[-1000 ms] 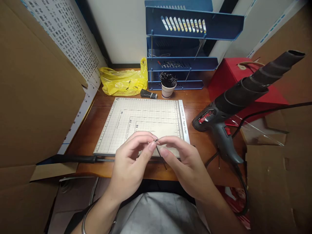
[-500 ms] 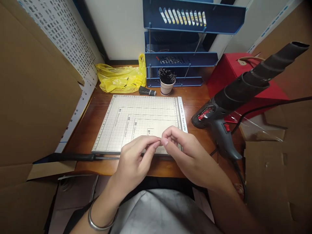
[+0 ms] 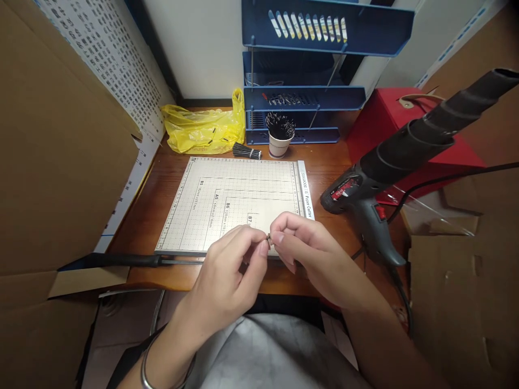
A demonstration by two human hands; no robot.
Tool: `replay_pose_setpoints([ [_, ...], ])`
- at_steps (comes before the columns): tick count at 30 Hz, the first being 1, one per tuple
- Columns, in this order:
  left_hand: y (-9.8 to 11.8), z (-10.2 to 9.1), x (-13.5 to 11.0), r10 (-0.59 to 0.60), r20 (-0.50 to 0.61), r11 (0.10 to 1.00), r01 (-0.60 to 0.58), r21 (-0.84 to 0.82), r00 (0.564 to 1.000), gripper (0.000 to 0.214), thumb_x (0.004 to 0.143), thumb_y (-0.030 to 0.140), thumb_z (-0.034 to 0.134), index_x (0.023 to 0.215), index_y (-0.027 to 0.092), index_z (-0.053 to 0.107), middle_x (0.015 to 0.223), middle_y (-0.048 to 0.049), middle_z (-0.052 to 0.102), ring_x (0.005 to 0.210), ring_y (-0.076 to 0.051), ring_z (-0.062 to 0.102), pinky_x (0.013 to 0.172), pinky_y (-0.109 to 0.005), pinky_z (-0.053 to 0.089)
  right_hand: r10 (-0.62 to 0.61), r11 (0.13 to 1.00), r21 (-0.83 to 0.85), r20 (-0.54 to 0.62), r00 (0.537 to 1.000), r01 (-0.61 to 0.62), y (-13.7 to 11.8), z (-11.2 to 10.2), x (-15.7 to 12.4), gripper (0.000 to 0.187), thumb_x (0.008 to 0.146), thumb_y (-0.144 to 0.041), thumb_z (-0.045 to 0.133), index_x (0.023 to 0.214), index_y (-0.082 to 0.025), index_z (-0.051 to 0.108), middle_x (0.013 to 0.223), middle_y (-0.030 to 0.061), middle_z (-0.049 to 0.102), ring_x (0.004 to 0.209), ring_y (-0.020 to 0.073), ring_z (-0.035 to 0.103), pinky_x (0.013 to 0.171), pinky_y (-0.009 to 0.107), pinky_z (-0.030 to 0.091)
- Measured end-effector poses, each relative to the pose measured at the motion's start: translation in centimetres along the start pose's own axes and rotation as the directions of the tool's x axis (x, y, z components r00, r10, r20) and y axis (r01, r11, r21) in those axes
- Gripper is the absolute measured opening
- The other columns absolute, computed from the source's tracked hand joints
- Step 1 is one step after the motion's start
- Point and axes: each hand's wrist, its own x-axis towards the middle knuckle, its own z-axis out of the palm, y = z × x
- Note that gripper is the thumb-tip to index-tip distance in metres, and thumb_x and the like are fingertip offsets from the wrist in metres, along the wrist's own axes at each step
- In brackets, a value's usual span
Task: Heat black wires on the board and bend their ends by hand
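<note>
My left hand (image 3: pixel 233 273) and my right hand (image 3: pixel 312 254) meet over the front edge of the paper cutter board (image 3: pixel 211 210), thumb and forefinger of each pressed together. A tiny dark piece (image 3: pixel 268 238) shows between the two pinches, too small to name. Behind the board stands a paper cup (image 3: pixel 279 146) full of thin black wires (image 3: pixel 279 127) with pale tips. To the cup's left lies a tied bundle of black wires (image 3: pixel 246 152).
A dark heat gun (image 3: pixel 365 192) stands at right, nozzle up, with a cable beside it. Behind it sits a red box (image 3: pixel 389 113). At the back are a blue tiered rack (image 3: pixel 304 100) and a yellow plastic bag (image 3: pixel 203 129). The cutter's black handle (image 3: pixel 125 260) lies front left.
Both pinches have shifted slightly, and the tiny dark piece between them shows a little more. The right hand's lower fingers have moved downward. The view has shifted slightly.
</note>
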Motion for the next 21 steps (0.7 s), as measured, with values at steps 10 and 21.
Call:
replay_pose_setpoints([
  [10, -0.2, -0.7, 0.1, 0.104, 0.035, 0.993, -0.106, 0.045, 0.994, 0.016, 0.103, 0.011, 0.046, 0.093, 0.019, 0.055, 0.077, 0.0025, 0.059, 0.068, -0.009, 0.053, 0.063, -0.022, 0.042, 0.025, 1.000, -0.019, 0.059, 0.998, -0.024, -0.1, 0.0, 0.4, 0.021, 0.095, -0.024, 0.056, 0.075, -0.018, 0.060, 0.065, -0.0071, 0.043, 0.055, 0.0073, 0.025, 0.052, 0.027, 0.020],
  [21, -0.2, -1.0, -0.2, 0.114, 0.076, 0.980, -0.125, 0.154, 0.991, 0.017, 0.103, 0.008, 0.043, 0.097, 0.018, 0.055, 0.080, 0.0007, 0.057, 0.072, -0.012, 0.052, 0.067, -0.026, 0.042, 0.063, 0.998, -0.021, 0.087, 0.994, -0.061, -0.1, -0.2, 0.7, 0.013, 0.089, -0.023, 0.060, 0.077, -0.019, 0.063, 0.055, -0.0105, 0.033, 0.047, 0.0059, 0.020, 0.046, 0.026, 0.013],
])
